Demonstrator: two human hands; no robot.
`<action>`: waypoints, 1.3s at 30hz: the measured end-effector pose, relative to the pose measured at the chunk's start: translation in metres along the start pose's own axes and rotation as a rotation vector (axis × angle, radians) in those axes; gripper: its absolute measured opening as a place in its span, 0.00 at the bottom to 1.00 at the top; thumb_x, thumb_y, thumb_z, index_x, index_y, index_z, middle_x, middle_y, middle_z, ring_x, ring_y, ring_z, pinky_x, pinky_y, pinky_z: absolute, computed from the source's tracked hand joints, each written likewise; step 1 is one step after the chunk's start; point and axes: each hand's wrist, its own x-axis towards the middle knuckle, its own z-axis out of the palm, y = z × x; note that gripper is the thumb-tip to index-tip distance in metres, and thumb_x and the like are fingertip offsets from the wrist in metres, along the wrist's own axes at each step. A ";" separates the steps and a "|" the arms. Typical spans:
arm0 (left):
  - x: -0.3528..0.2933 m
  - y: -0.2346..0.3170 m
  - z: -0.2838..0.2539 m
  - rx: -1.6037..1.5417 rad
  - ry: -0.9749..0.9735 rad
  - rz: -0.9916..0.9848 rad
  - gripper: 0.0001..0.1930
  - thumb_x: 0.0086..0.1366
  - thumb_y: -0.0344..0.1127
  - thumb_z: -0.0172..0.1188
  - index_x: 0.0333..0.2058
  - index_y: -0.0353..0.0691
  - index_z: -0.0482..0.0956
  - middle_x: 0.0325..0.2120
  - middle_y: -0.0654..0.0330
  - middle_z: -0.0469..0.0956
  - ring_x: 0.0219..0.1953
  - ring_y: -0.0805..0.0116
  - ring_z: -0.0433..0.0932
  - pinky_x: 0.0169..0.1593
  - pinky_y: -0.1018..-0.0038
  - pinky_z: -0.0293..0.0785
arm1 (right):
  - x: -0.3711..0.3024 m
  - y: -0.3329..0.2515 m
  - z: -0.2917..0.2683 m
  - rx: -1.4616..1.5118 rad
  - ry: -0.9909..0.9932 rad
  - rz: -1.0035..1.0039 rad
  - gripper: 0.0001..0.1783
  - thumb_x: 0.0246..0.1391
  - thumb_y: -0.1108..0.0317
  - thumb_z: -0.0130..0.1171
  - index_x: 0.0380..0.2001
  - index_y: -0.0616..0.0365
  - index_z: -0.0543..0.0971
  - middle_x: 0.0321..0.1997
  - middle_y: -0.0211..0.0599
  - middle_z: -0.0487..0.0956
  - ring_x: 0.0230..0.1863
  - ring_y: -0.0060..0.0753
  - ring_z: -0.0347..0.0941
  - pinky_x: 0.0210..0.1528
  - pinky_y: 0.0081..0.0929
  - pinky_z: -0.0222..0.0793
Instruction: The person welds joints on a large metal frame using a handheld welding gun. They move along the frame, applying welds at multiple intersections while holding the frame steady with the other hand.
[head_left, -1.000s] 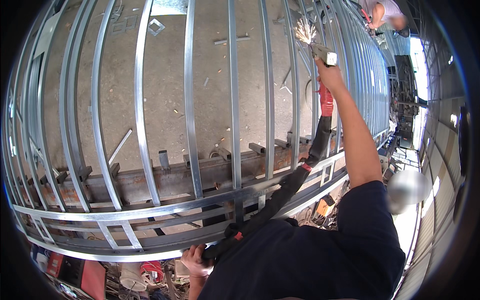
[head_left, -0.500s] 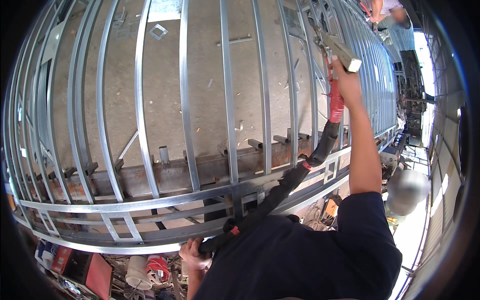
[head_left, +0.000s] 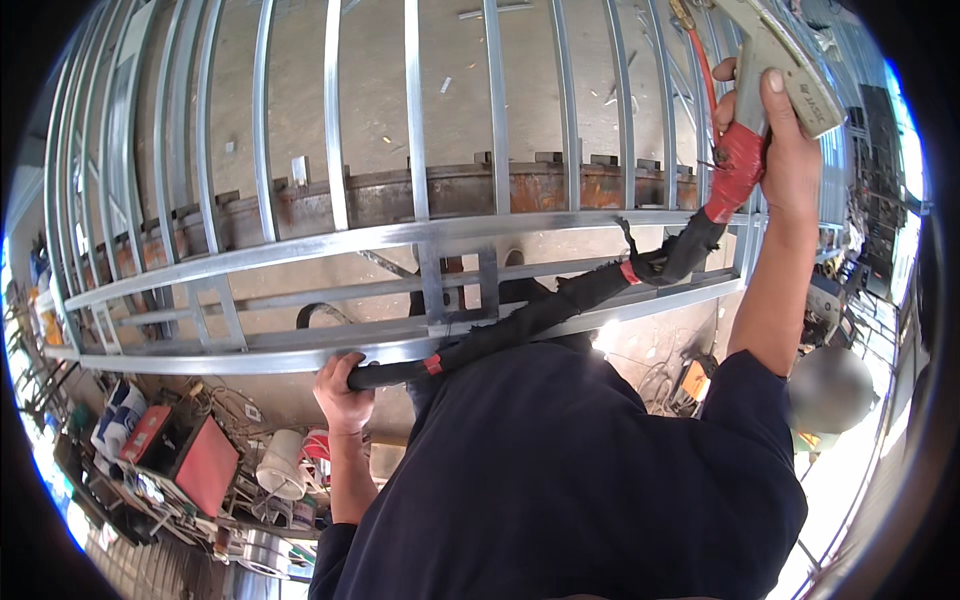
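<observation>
I see the pale grey welding gun [head_left: 792,78] at upper right, slanted, its far end past my view, its grip [head_left: 738,168] wound in red tape. A black-wrapped cable [head_left: 548,311] banded in red slopes down leftward across the silvery metal frame [head_left: 340,244], whose narrow bars run side by side.

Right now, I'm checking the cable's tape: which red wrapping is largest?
The red wrapping at the right hand; the other two are narrow bands along the black cable.

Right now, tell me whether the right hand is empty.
No, the right hand is wrapped around the grey tool, just above its red tape.
</observation>
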 end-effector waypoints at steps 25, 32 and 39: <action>-0.092 0.147 0.270 -0.662 0.469 -0.854 0.30 0.76 0.57 0.55 0.63 0.38 0.74 0.55 0.48 0.80 0.56 0.56 0.79 0.63 0.62 0.72 | 0.006 0.081 -0.193 0.099 -0.578 0.151 0.28 0.65 0.48 0.65 0.51 0.65 0.80 0.37 0.40 0.86 0.24 0.23 0.80 0.26 0.18 0.75; -0.002 0.108 0.216 -1.224 1.157 -1.010 0.36 0.77 0.63 0.45 0.70 0.39 0.65 0.65 0.55 0.70 0.63 0.56 0.73 0.67 0.60 0.70 | 0.023 0.123 -0.054 -0.153 -1.104 0.333 0.29 0.65 0.45 0.65 0.50 0.64 0.81 0.33 0.38 0.84 0.28 0.24 0.80 0.32 0.23 0.76; 0.035 0.145 0.205 -0.989 1.250 -1.072 0.29 0.79 0.55 0.39 0.67 0.41 0.66 0.60 0.54 0.71 0.59 0.58 0.75 0.63 0.61 0.73 | 0.034 0.149 0.012 0.099 -1.206 0.420 0.33 0.64 0.44 0.67 0.55 0.64 0.78 0.34 0.39 0.83 0.24 0.27 0.79 0.28 0.26 0.76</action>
